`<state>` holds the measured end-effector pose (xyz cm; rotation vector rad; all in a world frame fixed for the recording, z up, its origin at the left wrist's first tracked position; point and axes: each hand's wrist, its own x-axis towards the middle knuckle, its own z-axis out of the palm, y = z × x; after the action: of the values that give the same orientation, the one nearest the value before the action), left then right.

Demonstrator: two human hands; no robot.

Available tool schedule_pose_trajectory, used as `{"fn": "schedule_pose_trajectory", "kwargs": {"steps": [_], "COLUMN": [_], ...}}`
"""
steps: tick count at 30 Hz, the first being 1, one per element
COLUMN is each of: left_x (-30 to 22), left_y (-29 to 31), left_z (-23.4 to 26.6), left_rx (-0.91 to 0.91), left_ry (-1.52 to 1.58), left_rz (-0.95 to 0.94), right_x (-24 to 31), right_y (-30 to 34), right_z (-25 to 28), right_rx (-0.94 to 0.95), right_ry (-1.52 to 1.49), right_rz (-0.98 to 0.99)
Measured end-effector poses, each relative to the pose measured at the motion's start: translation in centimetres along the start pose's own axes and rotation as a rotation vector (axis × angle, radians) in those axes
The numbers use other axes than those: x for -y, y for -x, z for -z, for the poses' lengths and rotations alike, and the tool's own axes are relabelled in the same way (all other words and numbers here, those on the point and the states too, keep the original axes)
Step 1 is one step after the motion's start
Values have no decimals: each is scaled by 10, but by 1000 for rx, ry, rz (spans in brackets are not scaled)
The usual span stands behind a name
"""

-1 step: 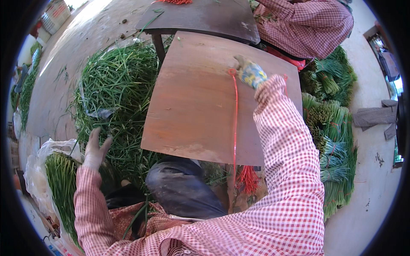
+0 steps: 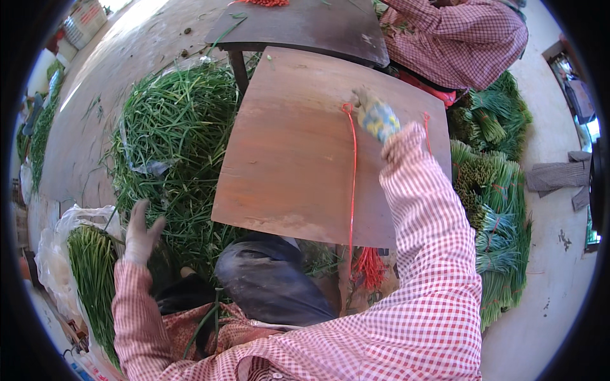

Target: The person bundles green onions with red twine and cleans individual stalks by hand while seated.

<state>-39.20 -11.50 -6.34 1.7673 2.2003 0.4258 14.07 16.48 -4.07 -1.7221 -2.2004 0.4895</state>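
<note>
My left hand (image 2: 141,238), in a pale glove, is held with its fingers apart beside a large heap of loose green stalks (image 2: 181,127). It holds nothing. My right hand (image 2: 378,117), in a glove with a blue and yellow pattern, is over the far part of a brown board-topped table (image 2: 286,152). Its fingers reach forward, a little blurred, with nothing visible in them. Just left of it lies a long red tie (image 2: 353,171) with a looped far end, hanging over the table's near edge. Another red tie (image 2: 427,130) lies right of my sleeve, partly hidden.
Tied green bundles (image 2: 499,235) are stacked right of the table. Green stalks in a plastic bag (image 2: 89,260) stand at my left. A red bunch of ties (image 2: 370,270) hangs below the near edge. Another person (image 2: 457,44) sits beyond, by a darker table (image 2: 305,28).
My left hand has dropped slightly toward me. My right hand has shifted a little right and nearer. More of the right-hand red tie shows beside my sleeve.
</note>
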Motion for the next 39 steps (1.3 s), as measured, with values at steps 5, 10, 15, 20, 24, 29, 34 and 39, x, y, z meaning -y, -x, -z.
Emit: {"fn": "schedule_pose_trajectory", "kwargs": {"steps": [5,10,15,20,24,29,34,39], "left_x": [-21,-110,-119,-89,-19,105,137,177], "left_y": [128,163,204,247,215,168,136,133], "left_z": [-7,-5,-2,14,62,88,118,127], "left_rx": [-118,26,-47,-357,-475,-175,126,75], "left_ry": [535,640,594,639,221,-489,-499,-236], "left_rz": [91,-198,-603,-518,-212,605,767,838], "right_x": [46,50,94,212,379,473,514,520], "right_y": [72,22,-4,40,132,157,146,108], "right_z": [-65,-59,9,4,-89,-223,-334,-405], "right_rx": [-181,205,105,-2,401,836,844,723], "right_ry": [298,463,873,402,86,-110,-772,-1099], "right_rz": [350,271,97,642,814,437,-91,-14]}}
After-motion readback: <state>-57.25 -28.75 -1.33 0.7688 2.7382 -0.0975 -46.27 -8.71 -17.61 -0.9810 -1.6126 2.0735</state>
